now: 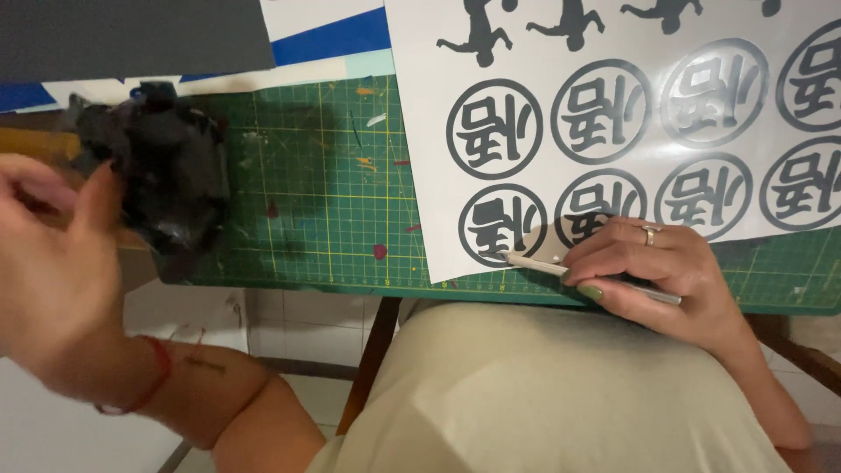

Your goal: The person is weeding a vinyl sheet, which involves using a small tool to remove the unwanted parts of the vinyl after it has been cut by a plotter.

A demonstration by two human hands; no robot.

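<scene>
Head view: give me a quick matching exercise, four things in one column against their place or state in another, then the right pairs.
Things:
1. thin white tool
2. black crumpled wad
3. white sticker sheet
4. ring

Places or states:
A. at the mat's left end
B. on a right-hand finger
C. lies on the green cutting mat
D. held in the right hand, tip on a round decal

Pairs: 1-D, 2-A, 3-C, 4-B
</scene>
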